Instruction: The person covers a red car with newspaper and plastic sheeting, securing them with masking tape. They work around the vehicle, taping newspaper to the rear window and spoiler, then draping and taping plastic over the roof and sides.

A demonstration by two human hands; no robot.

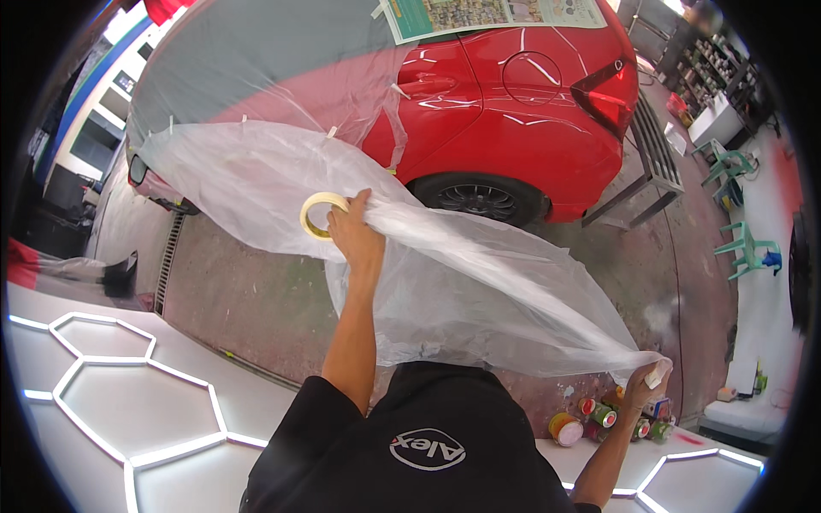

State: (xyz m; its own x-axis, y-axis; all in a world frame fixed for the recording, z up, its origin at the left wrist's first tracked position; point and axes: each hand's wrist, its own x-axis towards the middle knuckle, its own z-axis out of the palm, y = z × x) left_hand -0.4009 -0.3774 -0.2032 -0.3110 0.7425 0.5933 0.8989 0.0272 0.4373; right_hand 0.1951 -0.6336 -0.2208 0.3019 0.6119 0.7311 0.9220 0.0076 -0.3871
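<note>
My left hand (355, 232) is closed around a roll of cream masking tape (313, 205) and also pinches the bunched edge of a clear plastic sheet (479, 248). At the lower right my right hand (646, 385) grips the gathered far end of that sheet. Between the two hands the film stretches in a folded band, with a loose part hanging below it. To the left, more of the film lies along the side of a red car (522, 141), where small tape pieces (332, 132) hold it. The rear wheel (475, 198) shows just beyond the film.
Printed paper (496, 19) covers part of the car at the top. A metal bench (654, 158) stands behind the car. Several cans (565, 429) sit on the floor near my right arm. Green plastic chairs (747, 250) stand along the right wall. A floor drain (169, 261) runs at the left.
</note>
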